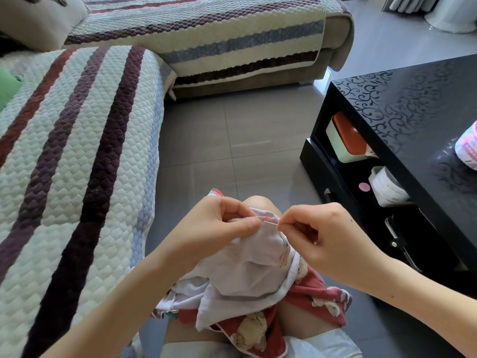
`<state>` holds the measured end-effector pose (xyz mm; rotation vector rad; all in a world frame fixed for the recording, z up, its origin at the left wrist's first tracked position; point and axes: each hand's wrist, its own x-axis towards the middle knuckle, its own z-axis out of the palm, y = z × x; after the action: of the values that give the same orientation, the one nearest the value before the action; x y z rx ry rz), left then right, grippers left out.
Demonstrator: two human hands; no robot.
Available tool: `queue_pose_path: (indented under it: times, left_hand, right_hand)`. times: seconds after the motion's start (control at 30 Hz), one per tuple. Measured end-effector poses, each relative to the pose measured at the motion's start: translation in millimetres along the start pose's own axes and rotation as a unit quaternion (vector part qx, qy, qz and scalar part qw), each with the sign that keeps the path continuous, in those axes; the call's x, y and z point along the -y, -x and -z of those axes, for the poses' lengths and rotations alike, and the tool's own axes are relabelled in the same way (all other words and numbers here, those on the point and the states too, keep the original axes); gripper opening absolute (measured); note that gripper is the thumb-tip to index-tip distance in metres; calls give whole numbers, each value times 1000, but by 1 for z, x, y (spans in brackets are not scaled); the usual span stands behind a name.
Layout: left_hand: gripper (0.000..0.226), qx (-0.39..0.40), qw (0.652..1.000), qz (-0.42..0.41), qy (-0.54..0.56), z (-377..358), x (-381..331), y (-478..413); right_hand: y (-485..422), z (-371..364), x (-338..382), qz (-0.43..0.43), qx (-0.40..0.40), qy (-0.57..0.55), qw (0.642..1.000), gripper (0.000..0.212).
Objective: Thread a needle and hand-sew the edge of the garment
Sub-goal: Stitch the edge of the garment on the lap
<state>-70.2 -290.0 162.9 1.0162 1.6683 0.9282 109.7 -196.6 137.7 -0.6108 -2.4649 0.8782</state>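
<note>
A garment (247, 270), white on its inner side and red with cream bear prints outside, lies bunched over my knees. My left hand (219, 228) pinches its folded top edge between thumb and fingers. My right hand (317, 233) pinches a thin needle (271, 223) at its right end. The needle lies almost level, its tip entering the fabric edge next to my left thumb. A fine pinkish thread shows along the hem there; the rest of it I cannot make out.
A quilted striped sofa (77, 164) runs along my left and across the back. A black glossy coffee table (413, 120) stands on my right, with boxes and a jar on its lower shelf. Grey tiled floor (232, 140) lies ahead.
</note>
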Motion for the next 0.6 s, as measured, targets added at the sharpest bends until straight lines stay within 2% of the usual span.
queue_pose_path:
  times: [0.17,0.33,0.5,0.6]
  left_hand:
    - [10,0,1000,-1,2,0,0,0]
    - [15,5,1000,-1,-2,0,1,-1]
    - [8,14,1000,-8,-13,0,2,-1]
    - [13,15,998,-30,-48,-3,3,-2]
  right_hand:
    - [0,-1,-1,-4,3,-2,1000,23]
    - [0,-2,0,-5,8,21,1000,13]
    - [-3,-1,4,17,11,43,999,25]
    - [-5,-3,8,31,12,69,997,27]
